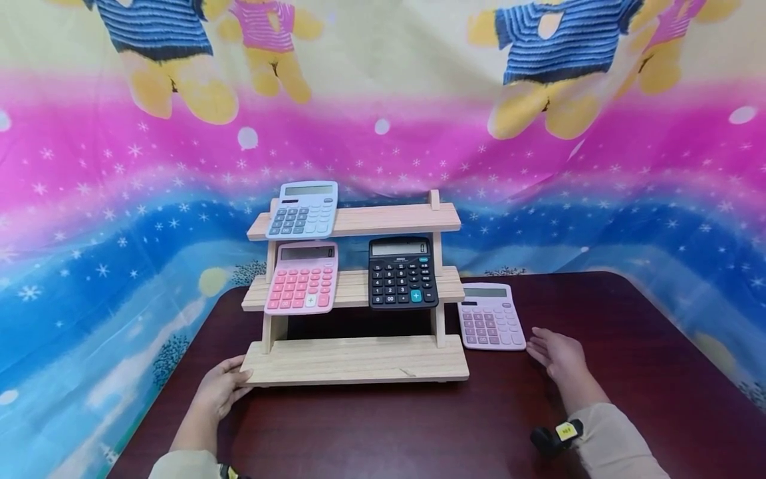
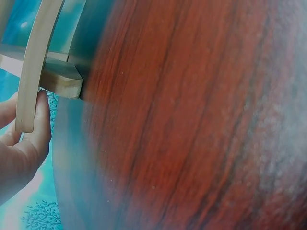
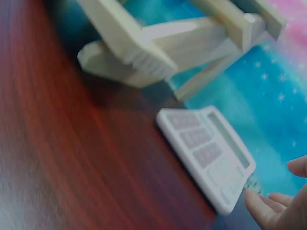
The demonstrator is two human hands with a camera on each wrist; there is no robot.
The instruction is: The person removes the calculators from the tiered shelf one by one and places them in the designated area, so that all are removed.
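A three-tier wooden display rack [image 1: 354,359] stands on the table. My left hand [image 1: 220,387] grips the left end of its bottom board [image 2: 32,81], thumb and fingers on either side. On the top tier leans a light blue calculator [image 1: 304,210]. The middle tier bears a pink calculator [image 1: 302,278] at left and a black calculator [image 1: 403,274] at right. Beside the rack's right side, a pale pink calculator [image 1: 491,317] lies on the table, keys up. My right hand [image 1: 558,354] is just right of it, fingers loosely extended toward its edge and holding nothing.
The dark red-brown wooden table [image 1: 371,432] has rounded far corners. Behind it hangs a cloth backdrop [image 1: 383,153] printed with bears and snowflakes. A black strap with a yellow label [image 1: 566,431] sits on my right wrist.
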